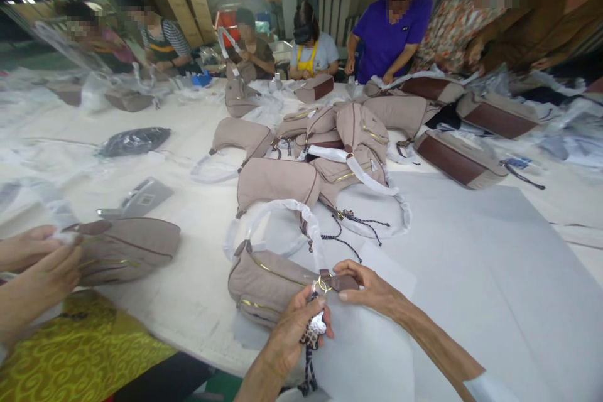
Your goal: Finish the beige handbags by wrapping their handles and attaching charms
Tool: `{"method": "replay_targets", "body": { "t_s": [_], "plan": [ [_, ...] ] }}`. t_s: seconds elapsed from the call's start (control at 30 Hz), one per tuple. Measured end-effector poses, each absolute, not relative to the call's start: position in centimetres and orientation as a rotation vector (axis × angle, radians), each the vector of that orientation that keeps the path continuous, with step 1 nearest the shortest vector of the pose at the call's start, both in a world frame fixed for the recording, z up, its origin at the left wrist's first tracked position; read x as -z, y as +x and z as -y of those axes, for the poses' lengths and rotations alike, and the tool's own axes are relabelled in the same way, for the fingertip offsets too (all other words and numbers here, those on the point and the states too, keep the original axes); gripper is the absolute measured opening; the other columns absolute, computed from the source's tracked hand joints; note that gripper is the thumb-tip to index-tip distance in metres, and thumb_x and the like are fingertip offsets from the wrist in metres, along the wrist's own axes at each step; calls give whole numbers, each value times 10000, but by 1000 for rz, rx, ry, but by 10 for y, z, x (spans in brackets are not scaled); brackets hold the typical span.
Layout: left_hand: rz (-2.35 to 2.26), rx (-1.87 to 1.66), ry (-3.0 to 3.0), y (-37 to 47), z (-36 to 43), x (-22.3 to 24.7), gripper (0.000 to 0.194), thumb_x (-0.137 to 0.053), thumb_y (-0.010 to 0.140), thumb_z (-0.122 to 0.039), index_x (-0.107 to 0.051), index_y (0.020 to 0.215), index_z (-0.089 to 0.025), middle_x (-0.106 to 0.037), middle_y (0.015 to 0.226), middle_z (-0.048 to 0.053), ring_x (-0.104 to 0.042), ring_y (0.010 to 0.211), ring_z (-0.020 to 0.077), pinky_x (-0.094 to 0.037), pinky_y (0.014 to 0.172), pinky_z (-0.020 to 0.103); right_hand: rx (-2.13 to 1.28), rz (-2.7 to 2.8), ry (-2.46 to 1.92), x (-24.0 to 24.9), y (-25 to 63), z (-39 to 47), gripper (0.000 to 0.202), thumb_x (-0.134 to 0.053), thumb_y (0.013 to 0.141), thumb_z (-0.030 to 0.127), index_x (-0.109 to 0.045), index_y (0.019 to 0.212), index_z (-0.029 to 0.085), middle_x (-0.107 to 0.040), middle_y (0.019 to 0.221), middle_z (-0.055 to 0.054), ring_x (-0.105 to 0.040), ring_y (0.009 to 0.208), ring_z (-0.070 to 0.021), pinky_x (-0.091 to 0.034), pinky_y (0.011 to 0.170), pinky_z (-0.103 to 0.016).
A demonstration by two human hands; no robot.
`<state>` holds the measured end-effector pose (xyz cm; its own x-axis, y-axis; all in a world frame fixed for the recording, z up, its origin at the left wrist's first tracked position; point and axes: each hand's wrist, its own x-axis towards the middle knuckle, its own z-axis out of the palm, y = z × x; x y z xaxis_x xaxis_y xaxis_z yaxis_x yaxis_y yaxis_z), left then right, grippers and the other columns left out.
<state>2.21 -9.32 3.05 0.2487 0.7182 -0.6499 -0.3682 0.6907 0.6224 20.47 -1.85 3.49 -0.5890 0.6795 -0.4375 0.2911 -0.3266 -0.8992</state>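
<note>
A taupe shoulder bag (268, 273) with gold zippers lies on the table right in front of me. My left hand (294, 326) is closed around a leopard-print charm (315, 325) with a silvery face and dark cord tassels. Gold rings (323, 282) join the charm to the bag's strap end. At that end, my right hand (365, 289) pinches the brown leather tab (345, 282) between thumb and fingers. The bag's strap (308, 217), wrapped in white film, arches up behind it.
More taupe bags (277, 182) are piled beyond mine. A co-worker's hands (51, 264) handle another bag (141, 242) at left. A grey scraper-like tool (141, 196) and a plastic-wrapped dark bundle (136, 141) lie nearby. Grey sheets (494, 276) cover the right side. Several people work across the table.
</note>
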Motion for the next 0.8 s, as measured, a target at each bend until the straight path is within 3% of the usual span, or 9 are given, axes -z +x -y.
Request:
{"method": "replay_targets", "body": {
  "t_s": [0.07,0.2,0.3,0.47,0.63,0.8],
  "plan": [
    [-1087,-761,377,23,95,-29,379,-590,768,-398,-500,1052,-164,-564,617,-18,-541,457,98,-350,352,159,-2118,1561,-1256,-39,208,8,532,-632,669,552,-572,1036,171,-625,955,-41,-528,825,-148,-386,737,-276],
    [-1068,-767,384,22,99,-26,389,-597,764,-419,-498,1050,-175,-566,632,-16,-545,466,101,-352,363,163,-2152,1569,-1400,-41,201,-13,577,-419,781,640,-666,883,129,-642,816,-49,-536,775,-144,-378,784,-302],
    [-1080,-788,365,22,100,-26,384,-602,762,-437,-503,1030,-181,-562,639,-19,-544,470,99,-352,372,163,-2304,1758,-1221,-41,194,-26,494,-534,738,593,-678,771,121,-564,640,14,-457,637,-92,-350,682,-258],
    [-1103,-842,312,24,96,-29,361,-599,772,-416,-522,1030,-177,-557,638,-18,-538,467,91,-351,370,159,-2397,1887,-1157,-43,194,-34,351,-692,645,411,-688,876,147,-558,686,30,-444,642,-75,-325,622,-223],
    [-1084,-855,275,26,92,-28,342,-605,769,-404,-524,1009,-175,-552,630,-19,-532,462,91,-349,368,163,-2335,1920,-1228,-43,196,-34,292,-697,625,322,-682,856,144,-517,617,46,-408,597,-61,-284,558,-209],
    [-1081,-814,266,24,92,-26,338,-607,763,-416,-523,989,-178,-557,624,-16,-536,457,97,-332,361,166,-2497,1705,-1195,-30,190,-41,295,-593,709,415,-640,744,126,-529,591,36,-433,546,-51,-331,537,-192]
  ]
}}
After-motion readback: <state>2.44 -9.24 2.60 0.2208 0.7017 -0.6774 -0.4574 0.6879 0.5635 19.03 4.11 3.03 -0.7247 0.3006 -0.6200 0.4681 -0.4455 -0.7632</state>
